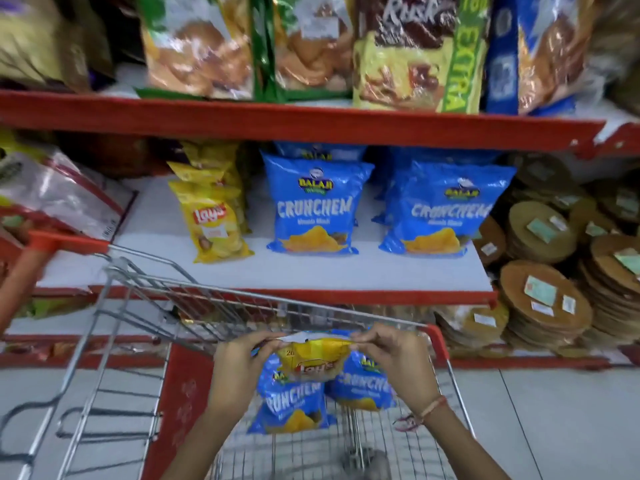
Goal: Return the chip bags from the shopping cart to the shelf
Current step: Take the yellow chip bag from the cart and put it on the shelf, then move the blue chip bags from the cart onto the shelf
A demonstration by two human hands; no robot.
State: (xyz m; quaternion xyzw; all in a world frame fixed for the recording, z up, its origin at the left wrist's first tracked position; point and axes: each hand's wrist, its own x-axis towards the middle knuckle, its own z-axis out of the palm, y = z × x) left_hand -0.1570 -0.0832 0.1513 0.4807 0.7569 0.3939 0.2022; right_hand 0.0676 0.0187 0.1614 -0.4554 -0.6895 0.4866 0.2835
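A yellow Lay's chip bag is held by its top edge over the shopping cart. My left hand pinches its left corner and my right hand pinches its right corner. Under it in the cart lie two blue Crunchem bags, side by side. On the white middle shelf stand a row of yellow Lay's bags and two rows of blue Crunchem bags, the right row beside it.
The red-edged upper shelf carries large rusk packs. Stacks of round brown discs fill the right side. A red-trimmed bag lies at the left of the middle shelf. The cart's red handle sits at far left. Grey floor tiles lie below.
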